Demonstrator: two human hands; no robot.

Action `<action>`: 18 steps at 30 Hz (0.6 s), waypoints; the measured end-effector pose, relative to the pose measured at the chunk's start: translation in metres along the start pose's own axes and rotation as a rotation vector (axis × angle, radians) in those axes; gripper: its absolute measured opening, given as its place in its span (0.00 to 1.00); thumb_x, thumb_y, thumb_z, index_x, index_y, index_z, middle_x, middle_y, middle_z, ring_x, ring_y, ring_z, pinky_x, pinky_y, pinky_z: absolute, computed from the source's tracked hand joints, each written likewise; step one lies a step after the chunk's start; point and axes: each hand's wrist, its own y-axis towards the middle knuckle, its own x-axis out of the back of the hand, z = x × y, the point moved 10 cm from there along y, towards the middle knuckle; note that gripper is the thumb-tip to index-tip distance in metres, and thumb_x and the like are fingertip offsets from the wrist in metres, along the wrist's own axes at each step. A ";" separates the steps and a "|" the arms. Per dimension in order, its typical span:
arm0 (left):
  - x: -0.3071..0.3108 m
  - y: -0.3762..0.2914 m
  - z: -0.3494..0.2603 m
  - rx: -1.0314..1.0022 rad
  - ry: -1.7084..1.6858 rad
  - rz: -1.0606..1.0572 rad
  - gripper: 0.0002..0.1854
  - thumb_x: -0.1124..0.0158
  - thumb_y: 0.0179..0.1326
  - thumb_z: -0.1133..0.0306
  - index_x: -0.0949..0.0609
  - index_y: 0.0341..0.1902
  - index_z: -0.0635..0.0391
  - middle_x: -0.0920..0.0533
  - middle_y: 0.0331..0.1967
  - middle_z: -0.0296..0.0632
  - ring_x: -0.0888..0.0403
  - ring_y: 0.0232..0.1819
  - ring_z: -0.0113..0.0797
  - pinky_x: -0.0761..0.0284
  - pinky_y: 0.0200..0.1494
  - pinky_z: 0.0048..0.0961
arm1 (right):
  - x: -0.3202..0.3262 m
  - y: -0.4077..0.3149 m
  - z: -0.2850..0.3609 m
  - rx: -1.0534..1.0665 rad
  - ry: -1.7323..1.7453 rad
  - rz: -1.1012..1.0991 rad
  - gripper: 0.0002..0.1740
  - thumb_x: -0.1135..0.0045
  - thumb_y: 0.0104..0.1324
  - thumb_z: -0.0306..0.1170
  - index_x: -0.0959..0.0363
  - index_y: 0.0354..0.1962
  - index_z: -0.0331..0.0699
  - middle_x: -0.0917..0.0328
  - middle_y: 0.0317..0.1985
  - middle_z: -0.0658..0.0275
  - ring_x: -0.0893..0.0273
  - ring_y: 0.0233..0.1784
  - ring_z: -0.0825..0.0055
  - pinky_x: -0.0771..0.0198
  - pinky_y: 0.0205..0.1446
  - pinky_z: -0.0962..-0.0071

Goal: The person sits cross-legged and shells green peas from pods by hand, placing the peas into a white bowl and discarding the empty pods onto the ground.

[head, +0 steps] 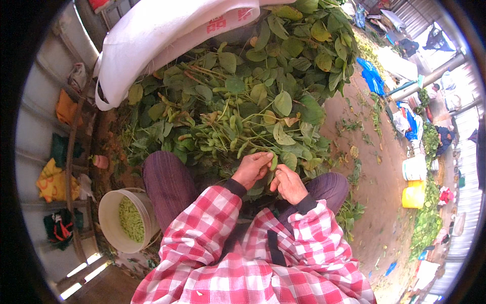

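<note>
Between the thumb and finger of my left hand point(250, 171) is a green soybean pod point(274, 162). Close beside the pod's lower end, my right hand point(289, 185) has its fingers curled inward; whether it pinches a stem or pod is too small to tell. Both hands are over the near edge of a large heap of cut soybean plants point(228, 95), where leafy stems bear clusters of pods. To the left of my left knee, a white plastic bucket point(108, 231) leans towards me, with many picked green pods point(130, 220) inside.
A white woven sack point(148, 41) with red printing lies over the heap's far left side. Along the left wall hang bags, one of them yellow point(57, 182). Rightward, fallen leaves dot the dirt floor point(379, 182); beyond are a yellow bucket point(414, 194), more plants and people.
</note>
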 end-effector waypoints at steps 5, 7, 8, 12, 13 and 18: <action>0.005 -0.004 -0.006 -0.036 0.071 -0.084 0.12 0.41 0.63 0.60 0.22 0.32 0.56 0.31 0.18 0.26 0.41 0.15 0.16 0.48 0.17 0.17 | -0.015 -0.001 -0.025 -0.338 0.473 0.082 0.09 0.65 0.69 0.36 0.38 0.41 0.43 0.33 0.21 0.61 0.55 0.09 0.86 0.57 0.11 0.84; 0.006 -0.003 -0.005 -0.053 0.090 -0.079 0.11 0.40 0.62 0.60 0.21 0.34 0.55 0.31 0.18 0.26 0.41 0.15 0.17 0.47 0.18 0.17 | -0.019 -0.005 -0.022 -0.392 0.579 0.114 0.07 0.65 0.69 0.36 0.40 0.40 0.46 0.34 0.21 0.61 0.58 0.09 0.88 0.59 0.11 0.85; 0.006 -0.002 -0.005 -0.061 0.099 -0.075 0.11 0.39 0.62 0.60 0.20 0.34 0.55 0.31 0.18 0.26 0.41 0.15 0.17 0.46 0.18 0.17 | -0.019 -0.005 -0.022 -0.384 0.577 0.124 0.08 0.65 0.68 0.37 0.39 0.41 0.45 0.35 0.20 0.62 0.58 0.09 0.87 0.60 0.11 0.85; 0.005 -0.003 -0.004 -0.028 0.088 -0.081 0.11 0.41 0.63 0.60 0.21 0.37 0.55 0.31 0.18 0.25 0.40 0.15 0.17 0.46 0.19 0.16 | -0.020 -0.001 -0.030 -0.374 0.598 0.146 0.11 0.65 0.68 0.38 0.37 0.41 0.44 0.36 0.19 0.64 0.56 0.09 0.87 0.61 0.11 0.85; 0.006 -0.002 0.000 -0.001 0.046 -0.078 0.11 0.42 0.63 0.60 0.21 0.37 0.55 0.31 0.18 0.26 0.39 0.15 0.17 0.46 0.19 0.16 | -0.022 0.001 -0.032 -0.377 0.609 0.151 0.11 0.65 0.68 0.38 0.37 0.41 0.44 0.37 0.19 0.65 0.56 0.09 0.87 0.62 0.11 0.85; 0.003 0.000 0.012 0.130 -0.139 0.102 0.11 0.46 0.64 0.60 0.22 0.35 0.55 0.30 0.19 0.27 0.38 0.15 0.18 0.46 0.19 0.16 | -0.032 0.001 -0.034 -0.392 0.737 0.223 0.10 0.64 0.68 0.39 0.36 0.39 0.44 0.39 0.18 0.67 0.57 0.09 0.87 0.61 0.10 0.85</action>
